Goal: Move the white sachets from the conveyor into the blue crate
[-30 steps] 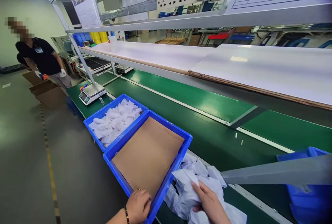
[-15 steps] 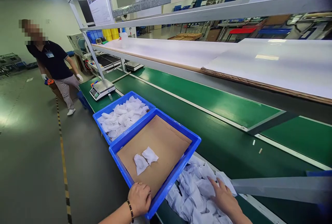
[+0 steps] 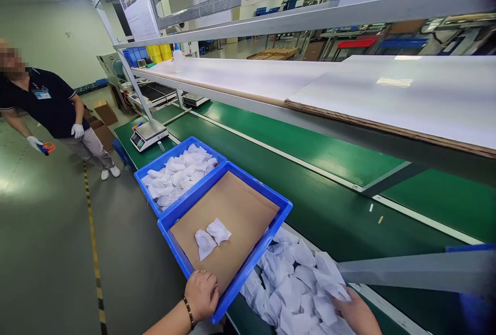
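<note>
My left hand (image 3: 201, 296) is closed over the near wall of a blue tray (image 3: 253, 262), its fingers curled inside the rim. Brown cardboard lines this tray, and two crumpled white paper-like packets (image 3: 212, 238) lie on it. To the right, a heap of similar white packets (image 3: 287, 283) spreads over the green bench. At the heap's right edge, my right hand (image 3: 358, 311) grips a white packet (image 3: 331, 278), which partly covers the fingers. Beyond the lined tray stands a second blue tray (image 3: 221, 158) full of white packets (image 3: 180, 174).
A digital scale (image 3: 149, 135) sits at the bench's far left end. A grey strut (image 3: 411, 273) slants close to my right hand. Over the green bench (image 3: 310, 195) runs a white shelf (image 3: 248, 76). At left, a person (image 3: 50, 102) in white gloves carries an orange-and-blue tool (image 3: 48, 148).
My right hand has moved from atop the heap to its right edge and closed on a packet. My left hand keeps its hold. The person at left has come nearer, and the view has shifted slightly.
</note>
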### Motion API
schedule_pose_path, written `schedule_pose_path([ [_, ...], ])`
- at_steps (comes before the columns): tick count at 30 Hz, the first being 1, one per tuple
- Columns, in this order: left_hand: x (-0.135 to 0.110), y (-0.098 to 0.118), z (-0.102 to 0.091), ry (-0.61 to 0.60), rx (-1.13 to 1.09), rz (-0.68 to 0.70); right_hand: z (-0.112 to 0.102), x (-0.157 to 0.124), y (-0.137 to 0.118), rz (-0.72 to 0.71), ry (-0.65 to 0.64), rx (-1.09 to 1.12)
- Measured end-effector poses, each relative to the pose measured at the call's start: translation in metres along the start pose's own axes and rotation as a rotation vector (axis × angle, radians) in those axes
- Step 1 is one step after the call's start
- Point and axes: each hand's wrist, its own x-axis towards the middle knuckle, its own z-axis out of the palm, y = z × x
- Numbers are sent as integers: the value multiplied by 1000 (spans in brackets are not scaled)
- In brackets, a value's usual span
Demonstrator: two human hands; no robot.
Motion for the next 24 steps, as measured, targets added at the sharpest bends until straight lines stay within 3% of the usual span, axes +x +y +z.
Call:
schedule_pose_path([
  [3, 1, -1, 1, 12, 1, 7, -24, -19, -23, 33, -82, 255],
  [6, 1, -1, 0, 20, -1, 11, -33, -46, -90, -53, -167, 612],
  [9, 0, 0, -1, 17, 1, 7, -27, -69, -170, -201, -266, 774],
  [12, -1, 0, -1, 21, 3, 2, -10, -78, -223, -256, -360, 784],
  [15, -2, 0, 2, 29, 0, -4, 6, -76, -242, -274, -409, 733],
  [24, -4, 1, 4, 65, -2, -4, 31, -76, -254, -360, -425, 552],
])
